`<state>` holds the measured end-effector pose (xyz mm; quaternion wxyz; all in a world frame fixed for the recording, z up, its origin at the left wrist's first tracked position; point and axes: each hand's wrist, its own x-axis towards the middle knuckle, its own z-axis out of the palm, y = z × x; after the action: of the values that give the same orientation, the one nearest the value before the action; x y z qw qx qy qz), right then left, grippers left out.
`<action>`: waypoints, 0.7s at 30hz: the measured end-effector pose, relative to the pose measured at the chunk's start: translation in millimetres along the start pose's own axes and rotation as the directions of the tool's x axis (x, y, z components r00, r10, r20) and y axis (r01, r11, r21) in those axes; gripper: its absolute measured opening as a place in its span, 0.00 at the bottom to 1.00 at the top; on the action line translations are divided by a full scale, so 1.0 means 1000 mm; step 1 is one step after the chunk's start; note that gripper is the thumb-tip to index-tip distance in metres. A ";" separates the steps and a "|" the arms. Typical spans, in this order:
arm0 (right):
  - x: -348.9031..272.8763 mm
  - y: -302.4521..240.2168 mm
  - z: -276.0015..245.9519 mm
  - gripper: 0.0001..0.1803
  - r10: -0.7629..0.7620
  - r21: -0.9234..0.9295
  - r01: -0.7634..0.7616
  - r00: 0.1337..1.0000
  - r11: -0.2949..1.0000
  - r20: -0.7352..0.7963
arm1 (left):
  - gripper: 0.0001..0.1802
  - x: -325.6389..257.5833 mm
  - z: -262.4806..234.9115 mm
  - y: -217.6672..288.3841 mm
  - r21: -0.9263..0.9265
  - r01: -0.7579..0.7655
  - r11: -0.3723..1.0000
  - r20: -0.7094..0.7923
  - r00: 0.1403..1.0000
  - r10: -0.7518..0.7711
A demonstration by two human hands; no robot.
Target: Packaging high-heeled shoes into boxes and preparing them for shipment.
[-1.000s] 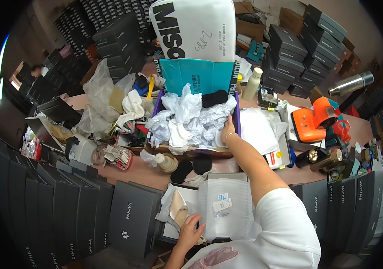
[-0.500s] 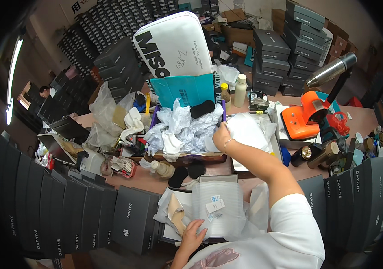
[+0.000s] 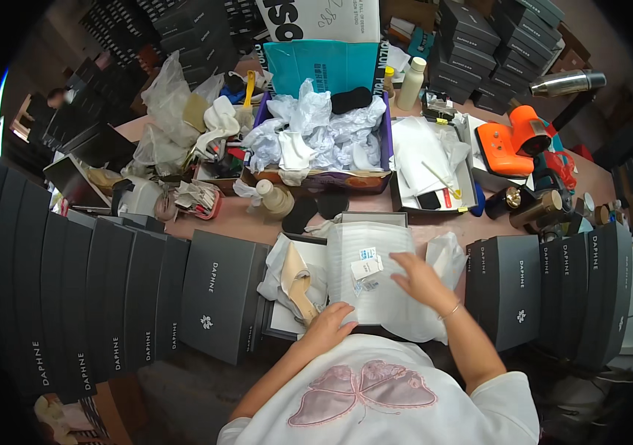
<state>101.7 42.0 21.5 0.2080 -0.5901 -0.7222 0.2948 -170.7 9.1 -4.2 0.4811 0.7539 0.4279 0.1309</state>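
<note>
A beige high-heeled shoe [image 3: 298,278] lies in the left part of a shoebox [image 3: 276,315], beside crumpled white tissue paper [image 3: 275,271]. My left hand [image 3: 329,324] lies at the box's near edge by the shoe's lower end, fingers stretched out and thumb apart. A translucent white foam sheet [image 3: 346,245] spreads over the box's right part. On it rest a white tag [image 3: 366,268] and small blue-and-white packets [image 3: 368,254]. Over the sheet's right side, close to the tag, my right hand [image 3: 422,282] is open with fingers spread and nothing in them.
Rows of dark shoeboxes stand left [image 3: 224,297] and right [image 3: 505,289]. Behind are a purple-edged box of crumpled paper [image 3: 316,141], a tray of white sheets [image 3: 435,167], a cream bottle [image 3: 411,85] and an orange device [image 3: 505,144]. Black pads [image 3: 300,215] lie near a squat bottle [image 3: 275,199].
My right hand has come back from the paper-filled box to the foam sheet. My left hand stays near the shoe. The view has tilted downward.
</note>
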 end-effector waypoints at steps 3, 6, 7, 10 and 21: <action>-0.013 -0.006 0.078 0.34 -0.026 -0.199 0.001 0.992 0.980 -0.123 | 0.21 -0.011 -0.003 -0.008 -0.057 -0.047 0.997 -0.252 0.967 0.031; -0.003 0.005 0.119 0.39 0.081 -0.435 -0.114 0.992 0.893 -0.094 | 0.23 -0.021 -0.016 -0.025 -0.041 -0.052 0.998 -0.480 0.877 0.026; -0.005 0.019 0.129 0.39 0.103 -0.431 -0.086 0.995 0.898 0.017 | 0.24 -0.026 -0.018 -0.033 -0.046 -0.039 0.998 -0.524 0.852 0.009; -0.002 0.050 0.148 0.37 0.175 -0.407 -0.055 0.948 0.912 0.264 | 0.32 -0.036 -0.009 -0.095 -0.446 0.150 0.882 -0.467 0.801 -0.373; 0.003 -0.066 0.138 0.24 -0.164 0.312 0.102 0.970 0.945 0.179 | 0.10 -0.024 -0.001 -0.164 -0.586 0.397 0.706 -0.360 0.652 -0.667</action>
<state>-37.0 11.9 -36.1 0.2401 -0.4682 -0.7245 0.4452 -270.6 19.3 -135.5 0.5168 0.3817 0.7111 0.2857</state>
